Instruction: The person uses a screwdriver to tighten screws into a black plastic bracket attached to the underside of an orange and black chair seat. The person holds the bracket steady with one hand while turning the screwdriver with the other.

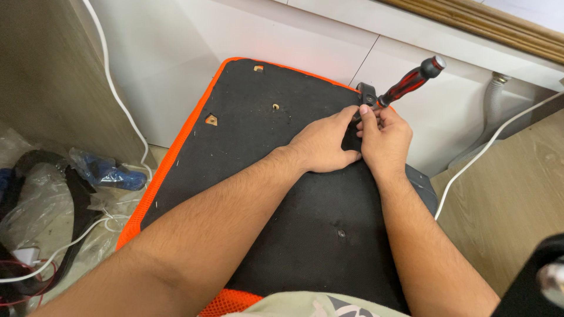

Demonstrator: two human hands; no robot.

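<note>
Together, two hands hold one screwdriver on one seat panel.

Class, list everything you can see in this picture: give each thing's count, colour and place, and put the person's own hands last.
seat panel: one, black underside with orange edge, centre, tilted toward the wall
mounting holes: three seen, upper left of the panel
screwdriver: one, red and black handle, upper right, pointing down at the panel
bracket: one, black, at the panel's top right edge
cables: two, white, one on the left, one on the right
hose: one, grey ribbed, right, by the wall
plastic bags: clear, crumpled, floor at left
left hand: flat on the panel beside the bracket
right hand: holds the screwdriver near its shaft
</note>
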